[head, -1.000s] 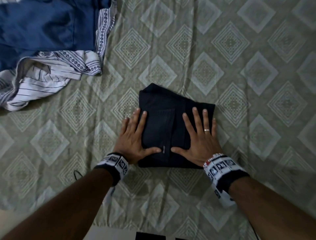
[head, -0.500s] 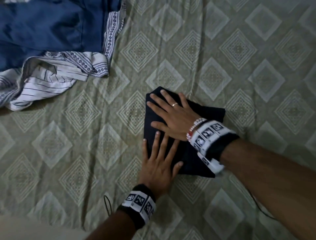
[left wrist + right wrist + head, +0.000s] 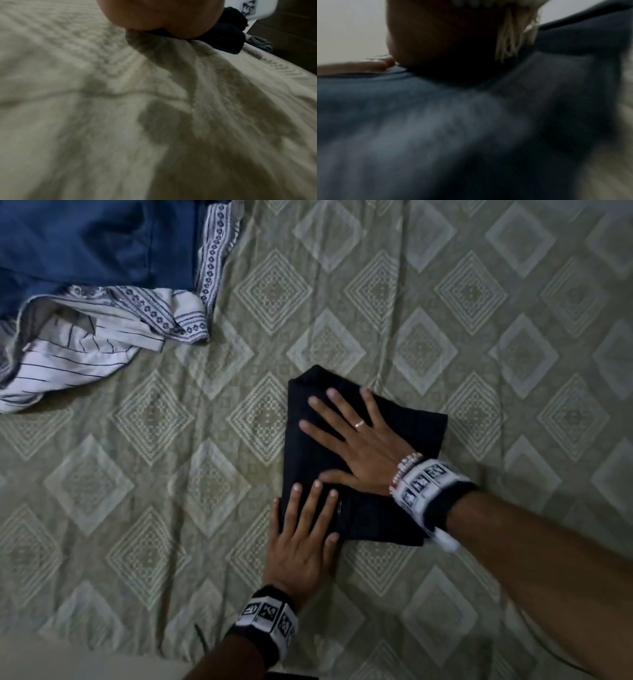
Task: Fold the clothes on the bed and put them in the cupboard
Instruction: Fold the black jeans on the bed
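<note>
The bed fills the head view, covered in a green sheet with a diamond pattern. At its far left corner lies a heap of unfolded clothes: a blue garment on top of a white striped shirt with a patterned border. Near the middle of the bed sits the black garment, folded into a compact packet and well apart from the heap. The right hand lies flat across the packet's upper part, its fingers straight and spread apart, a ring on one. The left hand presses on the packet's near left corner, fingers straight and slightly apart, palm partly on the sheet. The wrist views are blurred; the right one seems to show dark cloth just under the palm.
</note>
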